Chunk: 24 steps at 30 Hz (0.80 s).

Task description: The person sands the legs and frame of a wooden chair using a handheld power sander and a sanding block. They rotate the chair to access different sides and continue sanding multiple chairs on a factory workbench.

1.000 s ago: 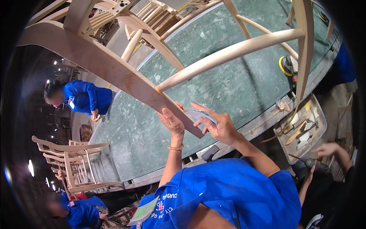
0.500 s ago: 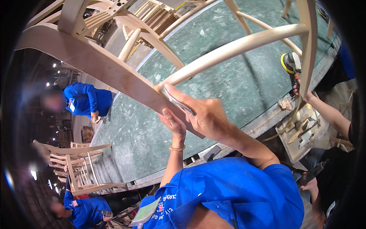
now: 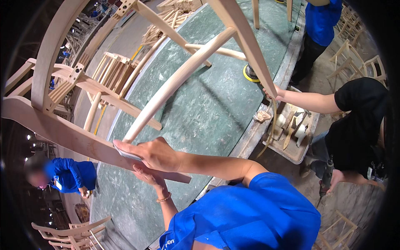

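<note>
A pale wooden chair frame lies tipped over in front of me, its broad leg slanting down toward my body. My right hand is closed on a thin grey folded piece of sandpaper. It presses this against the leg, close to where a round rung joins it. My index finger lies stretched along the sandpaper. Just below, my left hand grips the leg's near edge; some of its fingers are hidden behind the wood.
The frame rests over a dusty green tabletop. A co-worker's hand is near a yellow-rimmed sander at the right. A tray of tools sits beyond the table edge. Another person stands at the left, above more chairs.
The view has turned, so the chair frame and both hands appear further left and lower. My right hand still holds the sandpaper at the rung joint, and my left hand stays on the leg.
</note>
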Available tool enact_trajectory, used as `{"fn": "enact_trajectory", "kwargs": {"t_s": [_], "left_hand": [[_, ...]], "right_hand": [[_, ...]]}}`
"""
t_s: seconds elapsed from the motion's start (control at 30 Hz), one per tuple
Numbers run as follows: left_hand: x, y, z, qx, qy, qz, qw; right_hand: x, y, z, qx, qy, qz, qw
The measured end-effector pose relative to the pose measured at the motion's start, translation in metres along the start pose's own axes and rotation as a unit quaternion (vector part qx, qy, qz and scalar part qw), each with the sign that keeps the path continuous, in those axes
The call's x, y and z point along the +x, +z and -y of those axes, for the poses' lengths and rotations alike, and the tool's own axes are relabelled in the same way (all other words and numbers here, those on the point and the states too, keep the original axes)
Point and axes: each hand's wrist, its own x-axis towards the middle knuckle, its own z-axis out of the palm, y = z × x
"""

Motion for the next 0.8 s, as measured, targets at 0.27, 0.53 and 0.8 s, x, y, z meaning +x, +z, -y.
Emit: {"fn": "enact_trajectory", "kwargs": {"t_s": [0.27,0.53,0.8], "left_hand": [[0.002,0.017,-0.037,-0.072,-0.063,0.000,0.995],[0.008,0.024,-0.046,-0.041,-0.043,0.016,0.998],[0.011,0.021,-0.042,-0.044,-0.036,0.004,0.998]], "right_hand": [[-0.028,-0.086,-0.003,-0.097,0.000,-0.066,0.993],[0.040,-0.148,-0.043,-0.316,-0.038,-0.320,0.892],[0.037,-0.143,-0.050,-0.324,-0.116,-0.230,0.910]]}}
